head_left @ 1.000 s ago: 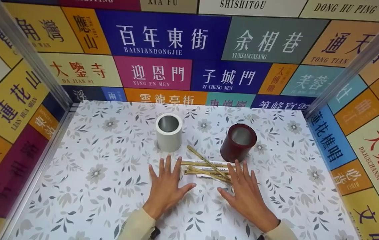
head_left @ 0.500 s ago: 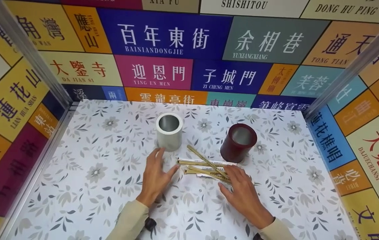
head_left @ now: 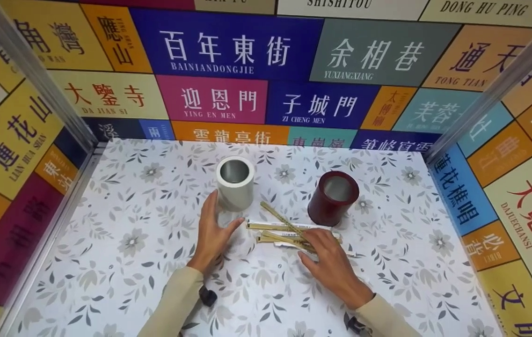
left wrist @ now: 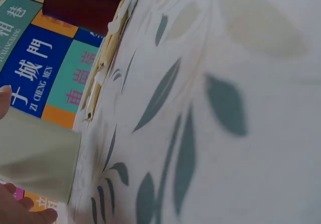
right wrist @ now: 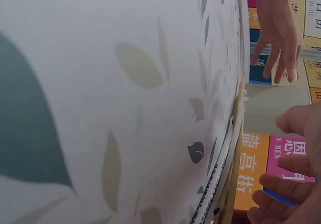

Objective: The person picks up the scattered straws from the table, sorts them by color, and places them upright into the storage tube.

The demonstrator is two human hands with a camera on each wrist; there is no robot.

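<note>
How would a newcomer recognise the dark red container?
On the floral tabletop, find the right hand. Just beyond it stands the dark red cylindrical container, upright and open-topped. Its colour sets it apart from the similar pale container to its left.

Floral tablecloth point(head_left: 120, 276), colourful lettered walls point(head_left: 228, 42)

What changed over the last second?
Left hand moved left and forward, from beside the sticks to the white cup's left side. Right hand went from spread fingers to bent ones over the sticks. Both cups, red one included, and sticks stayed put.
</note>
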